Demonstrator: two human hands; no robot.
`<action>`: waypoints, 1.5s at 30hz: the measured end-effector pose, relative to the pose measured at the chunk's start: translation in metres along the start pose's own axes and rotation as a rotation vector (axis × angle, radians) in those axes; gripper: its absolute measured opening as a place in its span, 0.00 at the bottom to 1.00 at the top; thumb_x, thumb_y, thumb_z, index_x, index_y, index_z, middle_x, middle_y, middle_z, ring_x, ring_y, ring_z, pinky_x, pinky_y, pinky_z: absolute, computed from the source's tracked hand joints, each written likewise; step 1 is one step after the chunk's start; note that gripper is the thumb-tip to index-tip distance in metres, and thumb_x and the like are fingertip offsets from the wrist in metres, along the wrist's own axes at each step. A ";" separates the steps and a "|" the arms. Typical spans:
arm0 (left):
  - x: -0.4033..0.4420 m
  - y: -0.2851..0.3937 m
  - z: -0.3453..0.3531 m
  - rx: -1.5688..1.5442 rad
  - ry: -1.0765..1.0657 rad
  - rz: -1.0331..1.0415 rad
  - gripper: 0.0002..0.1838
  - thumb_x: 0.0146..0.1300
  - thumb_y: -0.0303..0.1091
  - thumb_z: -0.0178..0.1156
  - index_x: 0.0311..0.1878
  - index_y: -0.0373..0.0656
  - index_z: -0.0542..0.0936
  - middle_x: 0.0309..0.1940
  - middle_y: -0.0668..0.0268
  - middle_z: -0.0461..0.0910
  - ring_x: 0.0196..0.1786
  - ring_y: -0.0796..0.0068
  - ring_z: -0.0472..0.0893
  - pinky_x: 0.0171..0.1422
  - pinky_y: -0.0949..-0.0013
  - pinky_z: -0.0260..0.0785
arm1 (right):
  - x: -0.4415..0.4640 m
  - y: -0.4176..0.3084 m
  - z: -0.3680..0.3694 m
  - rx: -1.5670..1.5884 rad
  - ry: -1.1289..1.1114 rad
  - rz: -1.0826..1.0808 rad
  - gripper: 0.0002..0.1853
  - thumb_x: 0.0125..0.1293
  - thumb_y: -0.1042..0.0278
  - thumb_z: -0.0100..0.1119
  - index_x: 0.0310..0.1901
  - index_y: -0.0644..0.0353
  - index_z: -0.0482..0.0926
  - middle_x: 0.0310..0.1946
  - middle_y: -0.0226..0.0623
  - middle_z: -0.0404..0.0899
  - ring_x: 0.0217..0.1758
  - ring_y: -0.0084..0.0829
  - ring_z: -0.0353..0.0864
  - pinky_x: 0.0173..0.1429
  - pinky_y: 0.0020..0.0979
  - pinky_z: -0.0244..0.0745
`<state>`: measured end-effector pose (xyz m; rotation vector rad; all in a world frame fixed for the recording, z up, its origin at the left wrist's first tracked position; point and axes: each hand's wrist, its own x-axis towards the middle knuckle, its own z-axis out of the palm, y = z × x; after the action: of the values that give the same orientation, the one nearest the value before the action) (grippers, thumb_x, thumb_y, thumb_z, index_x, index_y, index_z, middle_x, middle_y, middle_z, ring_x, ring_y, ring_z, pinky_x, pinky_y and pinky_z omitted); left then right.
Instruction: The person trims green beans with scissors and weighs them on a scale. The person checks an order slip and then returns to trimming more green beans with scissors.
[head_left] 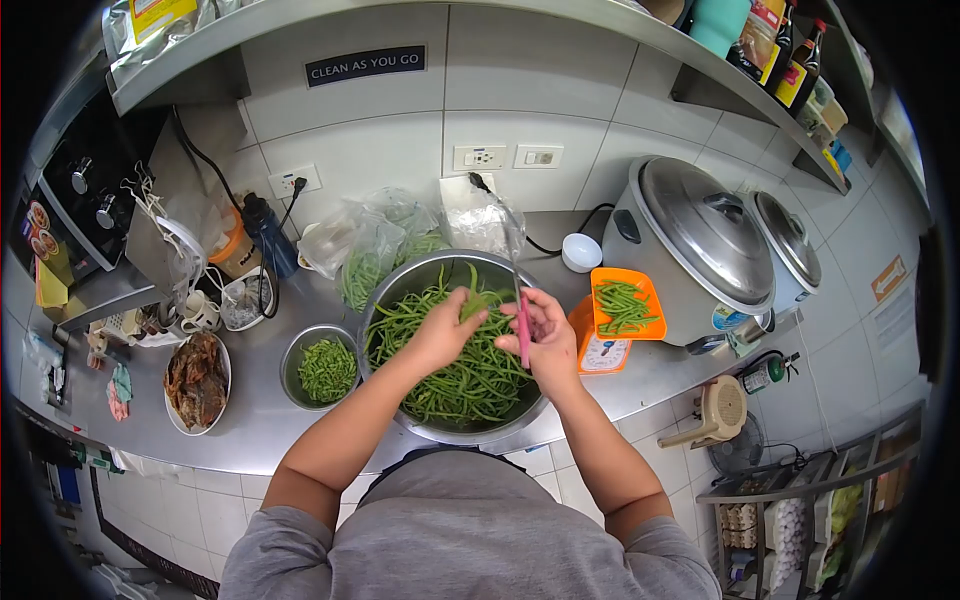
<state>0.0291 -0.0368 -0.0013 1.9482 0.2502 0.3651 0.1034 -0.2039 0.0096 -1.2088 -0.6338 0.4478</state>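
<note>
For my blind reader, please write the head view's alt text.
Left hand holds green beans, right hand a pink-handled knife, over a large bowl of them, between a bowl of cut beans and an orange kitchen scale.

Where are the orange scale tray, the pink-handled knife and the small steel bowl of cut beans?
Orange scale tray (656, 328): head view, front rim.
Pink-handled knife (524, 335): head view, handle.
Small steel bowl (289, 374): head view, left wall.

Grey shirt (450, 530), short loose sleeves (280, 545), creased fabric; dark cloth (402, 463) at front hem; bare forearms (361, 410).
</note>
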 end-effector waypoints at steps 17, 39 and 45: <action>-0.034 -0.004 -0.017 -0.511 -0.367 -0.176 0.19 0.73 0.37 0.49 0.63 0.41 0.67 0.28 0.73 0.66 0.25 0.85 0.63 0.28 0.78 0.57 | 0.046 -0.013 -0.013 -0.091 -0.155 0.286 0.27 0.50 0.84 0.69 0.53 0.62 0.72 0.30 0.29 0.79 0.32 0.17 0.77 0.37 0.19 0.72; -0.025 -0.028 -0.015 -0.813 -0.357 -0.351 0.25 0.74 0.28 0.44 0.71 0.35 0.55 0.47 0.53 0.80 0.48 0.67 0.81 0.52 0.66 0.72 | 0.024 0.001 -0.017 -0.297 -0.200 0.415 0.26 0.48 0.84 0.71 0.50 0.60 0.73 0.27 0.29 0.80 0.26 0.16 0.75 0.30 0.18 0.68; -0.032 -0.013 -0.003 -0.575 -0.501 -0.252 0.37 0.72 0.25 0.45 0.76 0.44 0.37 0.54 0.51 0.76 0.54 0.61 0.80 0.60 0.61 0.72 | 0.019 0.018 0.001 -0.157 -0.163 0.385 0.24 0.51 0.83 0.70 0.51 0.62 0.73 0.29 0.32 0.80 0.29 0.19 0.77 0.32 0.20 0.71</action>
<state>-0.0015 -0.0404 -0.0166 1.3607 0.0488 -0.2070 0.1171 -0.1852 -0.0033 -1.4605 -0.5826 0.8385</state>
